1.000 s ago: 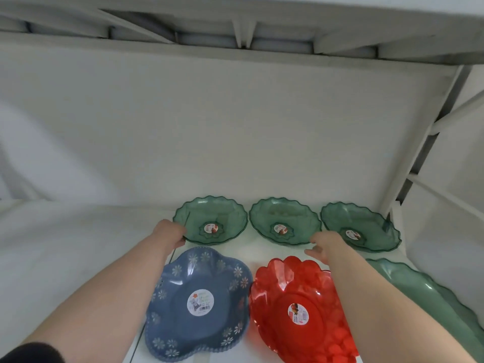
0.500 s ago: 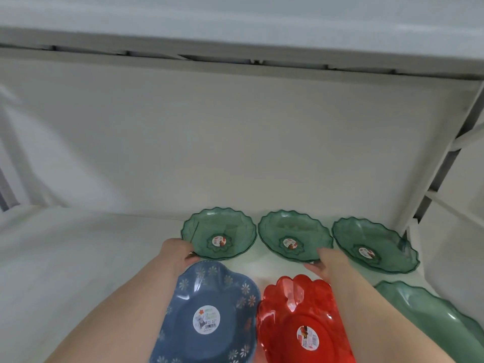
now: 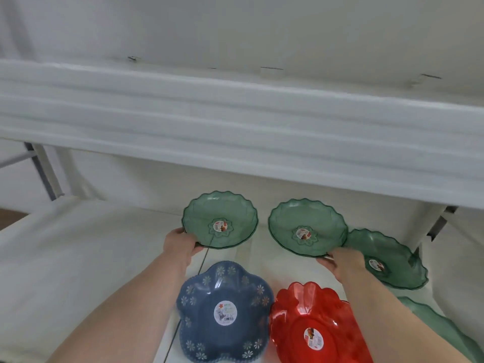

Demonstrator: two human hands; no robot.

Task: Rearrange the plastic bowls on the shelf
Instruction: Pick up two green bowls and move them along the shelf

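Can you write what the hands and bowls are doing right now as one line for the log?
left hand: grips left green bowl rim | right hand: grips middle green bowl rim | blue bowl, red bowl: untouched

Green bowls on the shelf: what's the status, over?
Left hand grips the left green bowl by its rim; right hand grips the middle green bowl. Both bowls tilted up. Third green bowl untouched. Blue bowl and red bowl sit below.

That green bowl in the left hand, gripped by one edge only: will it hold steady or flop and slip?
The green bowl looks like thin, glossy see-through plastic, so probably light and fairly stiff. Pinched at the near rim by the left hand, it tilts and may slip or twist.
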